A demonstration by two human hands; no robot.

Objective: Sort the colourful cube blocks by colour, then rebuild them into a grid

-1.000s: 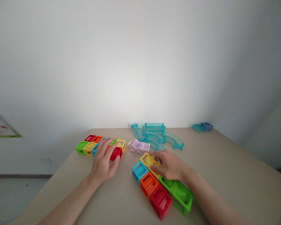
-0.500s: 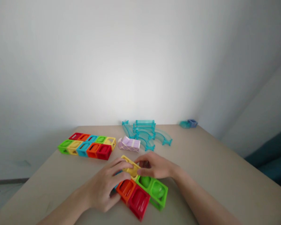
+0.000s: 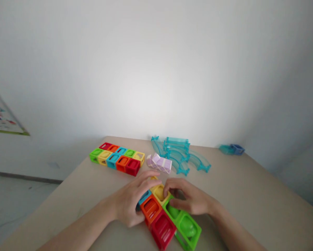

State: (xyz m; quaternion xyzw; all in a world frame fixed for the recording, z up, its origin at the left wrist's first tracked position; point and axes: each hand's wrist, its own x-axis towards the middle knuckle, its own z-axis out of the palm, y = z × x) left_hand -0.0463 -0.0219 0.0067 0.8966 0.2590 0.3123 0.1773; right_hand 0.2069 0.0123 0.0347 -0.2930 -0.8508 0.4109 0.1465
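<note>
Under my hands, near the front of the table, lies a cluster of hollow plastic building blocks in two side-by-side rows. One row runs from a red block [image 3: 163, 228] through an orange block [image 3: 151, 208] to a blue one [image 3: 145, 197]. Beside it are a green block [image 3: 187, 226], a second green one and a yellow block [image 3: 160, 192]. My left hand [image 3: 134, 198] grips the far left end, thumb low at the side and fingers across the top. My right hand [image 3: 189, 196] pinches the yellow and green blocks with bent fingers; its fingertips are partly hidden.
Farther left sits a two-row slab of coloured blocks [image 3: 119, 159]. Beside it lies a small lilac toy bed [image 3: 159, 163]. Clear teal track pieces [image 3: 177, 153] are piled near the wall, and a blue box [image 3: 237, 149] stands at the back right. A poster [image 3: 3, 115] hangs left.
My view has swung left, so everything appears farther right and a poster has come into sight. Both hands stay on the block cluster, which appears slightly nearer.
</note>
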